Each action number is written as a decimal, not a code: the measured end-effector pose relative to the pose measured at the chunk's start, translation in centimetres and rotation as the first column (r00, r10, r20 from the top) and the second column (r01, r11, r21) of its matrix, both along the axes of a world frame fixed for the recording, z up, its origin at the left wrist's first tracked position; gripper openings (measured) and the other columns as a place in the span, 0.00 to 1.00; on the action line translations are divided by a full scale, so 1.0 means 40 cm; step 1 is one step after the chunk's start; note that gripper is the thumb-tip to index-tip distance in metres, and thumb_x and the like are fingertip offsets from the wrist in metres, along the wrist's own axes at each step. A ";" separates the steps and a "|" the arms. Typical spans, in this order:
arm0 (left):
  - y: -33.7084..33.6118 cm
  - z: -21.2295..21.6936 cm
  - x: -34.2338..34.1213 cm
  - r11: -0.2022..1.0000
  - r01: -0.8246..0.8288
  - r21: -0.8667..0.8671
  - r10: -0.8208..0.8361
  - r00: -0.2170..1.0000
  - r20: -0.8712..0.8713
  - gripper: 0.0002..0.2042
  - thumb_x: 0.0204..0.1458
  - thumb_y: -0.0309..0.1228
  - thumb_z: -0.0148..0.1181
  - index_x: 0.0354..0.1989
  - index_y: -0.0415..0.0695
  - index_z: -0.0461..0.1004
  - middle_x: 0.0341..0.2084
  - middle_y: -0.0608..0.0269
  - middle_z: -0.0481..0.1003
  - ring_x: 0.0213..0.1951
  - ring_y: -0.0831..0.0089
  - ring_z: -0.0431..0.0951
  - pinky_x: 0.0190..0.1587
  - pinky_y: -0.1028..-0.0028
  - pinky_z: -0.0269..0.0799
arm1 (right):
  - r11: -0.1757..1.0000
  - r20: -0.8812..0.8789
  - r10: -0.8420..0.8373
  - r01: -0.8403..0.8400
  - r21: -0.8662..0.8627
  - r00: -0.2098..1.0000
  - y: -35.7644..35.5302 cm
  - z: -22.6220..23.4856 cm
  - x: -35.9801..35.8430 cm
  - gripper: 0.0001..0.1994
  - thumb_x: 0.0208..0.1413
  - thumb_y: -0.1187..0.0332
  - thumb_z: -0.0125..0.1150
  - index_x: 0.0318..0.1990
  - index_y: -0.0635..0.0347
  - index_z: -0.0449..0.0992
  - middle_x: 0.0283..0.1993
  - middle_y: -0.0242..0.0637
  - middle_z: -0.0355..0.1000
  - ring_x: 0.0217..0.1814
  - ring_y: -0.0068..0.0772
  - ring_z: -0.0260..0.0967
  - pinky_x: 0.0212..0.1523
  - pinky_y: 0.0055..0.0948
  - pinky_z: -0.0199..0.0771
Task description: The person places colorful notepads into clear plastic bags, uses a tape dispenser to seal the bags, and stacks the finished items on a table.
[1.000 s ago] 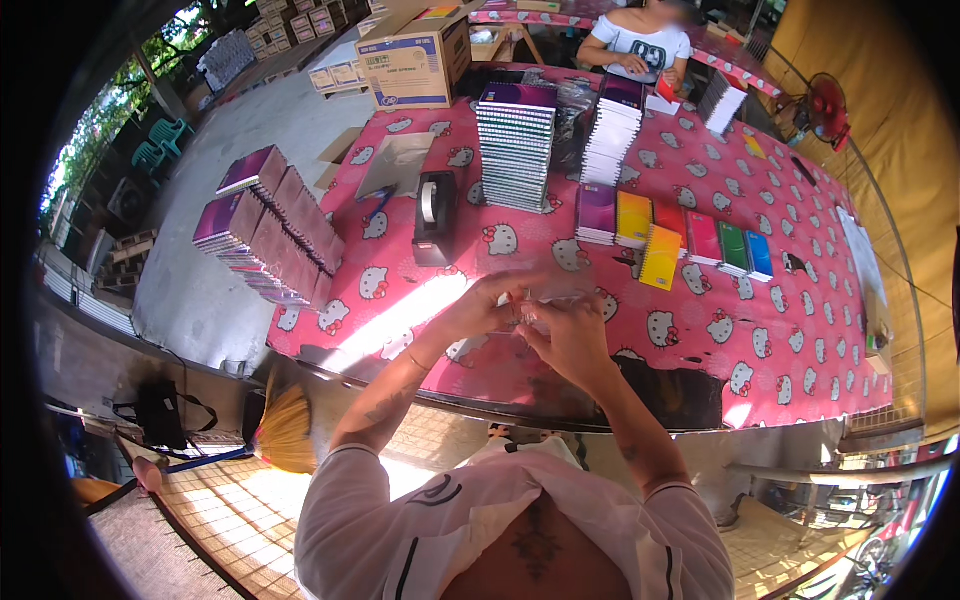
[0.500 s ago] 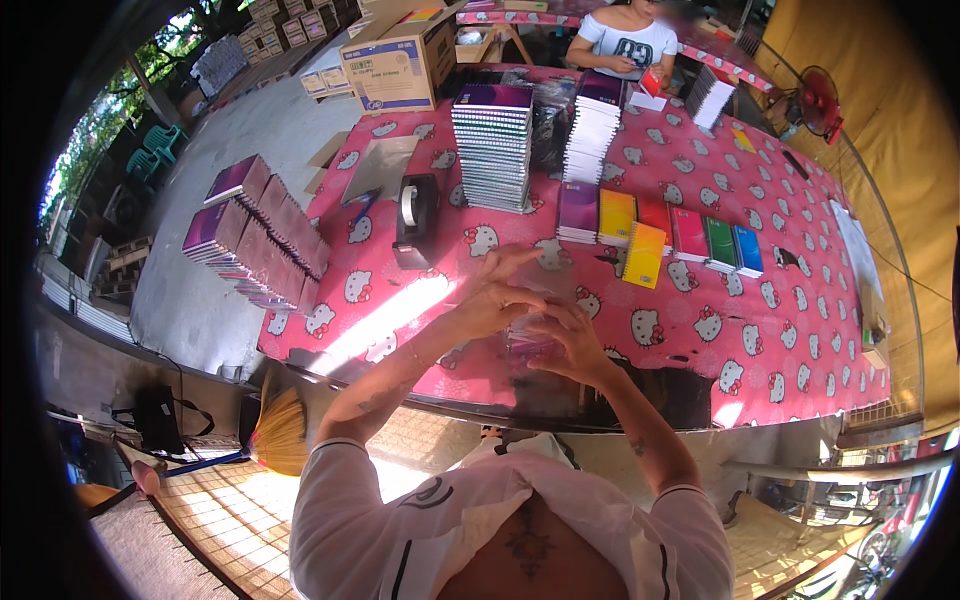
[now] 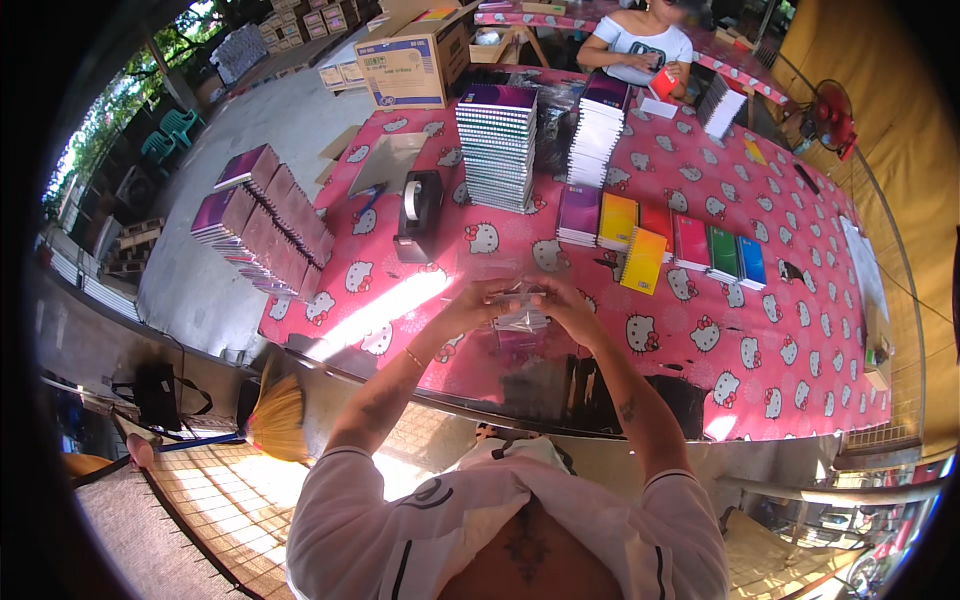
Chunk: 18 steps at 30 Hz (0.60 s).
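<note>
Both hands up over the near table edge, working one thing: left hand (image 3: 478,305) and right hand (image 3: 565,308) each pinch a side of a small clear plastic wrapper (image 3: 520,318), fingers curled tight on it (contents too glary to tell). Wrapper sits at picture centre, above the pink cartoon-cat tablecloth (image 3: 700,340). At 11 o'clock from the hands, a black tape dispenser (image 3: 417,212); past it at 12, a tall stack of spiral notebooks (image 3: 497,148) with a second stack (image 3: 600,130) just beside. At 1 o'clock, a row of coloured notebooks (image 3: 660,235), a yellow one tilted. At 10 o'clock, a fanned row of purple notebooks (image 3: 262,225). Cardboard box (image 3: 405,65) far back. Another person (image 3: 640,45) sits at the far side. Straw broom (image 3: 275,415) at 8 o'clock.
</note>
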<state>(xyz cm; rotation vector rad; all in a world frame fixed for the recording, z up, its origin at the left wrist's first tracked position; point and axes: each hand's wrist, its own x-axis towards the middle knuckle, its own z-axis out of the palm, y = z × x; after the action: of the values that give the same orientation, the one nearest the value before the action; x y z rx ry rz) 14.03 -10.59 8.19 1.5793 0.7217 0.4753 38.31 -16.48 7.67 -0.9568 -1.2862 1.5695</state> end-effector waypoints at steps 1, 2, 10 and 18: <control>0.004 0.008 -0.002 0.999 0.038 -0.009 -0.038 0.999 -0.014 0.37 0.55 0.42 0.67 0.70 0.42 0.59 0.64 0.49 0.66 0.67 0.59 0.64 0.66 0.55 0.62 | 0.996 -0.024 0.091 -0.092 -0.009 0.996 0.008 0.005 0.003 0.35 0.54 0.58 0.70 0.66 0.59 0.62 0.70 0.43 0.57 0.70 0.34 0.57 0.63 0.34 0.64; 0.002 0.015 -0.006 0.997 0.076 -0.018 -0.076 0.997 -0.027 0.36 0.55 0.42 0.67 0.70 0.41 0.59 0.63 0.50 0.68 0.67 0.61 0.65 0.67 0.55 0.60 | 0.993 -0.065 0.101 -0.097 0.069 0.993 0.002 0.009 0.007 0.34 0.54 0.60 0.70 0.66 0.59 0.62 0.69 0.42 0.59 0.70 0.34 0.58 0.63 0.34 0.64; -0.175 0.095 -0.005 0.335 0.190 0.923 0.194 0.945 -0.265 0.25 0.47 0.31 0.68 0.57 0.46 0.76 0.58 0.49 0.70 0.62 0.58 0.70 0.63 0.56 0.64 | 0.680 0.472 -0.419 -0.076 0.729 0.776 -0.118 0.039 -0.015 0.22 0.52 0.70 0.70 0.55 0.59 0.73 0.53 0.47 0.75 0.61 0.47 0.70 0.61 0.41 0.69; -0.137 0.135 0.039 0.681 -0.022 0.732 0.262 0.941 -0.216 0.17 0.44 0.28 0.69 0.44 0.45 0.78 0.25 0.60 0.77 0.35 0.60 0.79 0.41 0.61 0.74 | 0.895 0.364 -0.341 0.181 0.407 0.867 -0.132 0.040 -0.067 0.20 0.51 0.74 0.68 0.53 0.60 0.73 0.48 0.46 0.75 0.54 0.49 0.73 0.52 0.37 0.75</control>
<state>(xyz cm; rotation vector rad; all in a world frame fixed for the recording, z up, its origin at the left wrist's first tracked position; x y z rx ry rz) 15.57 -16.06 13.57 2.4003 0.9699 0.6973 35.61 -21.74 9.28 -1.2173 -1.5953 0.8881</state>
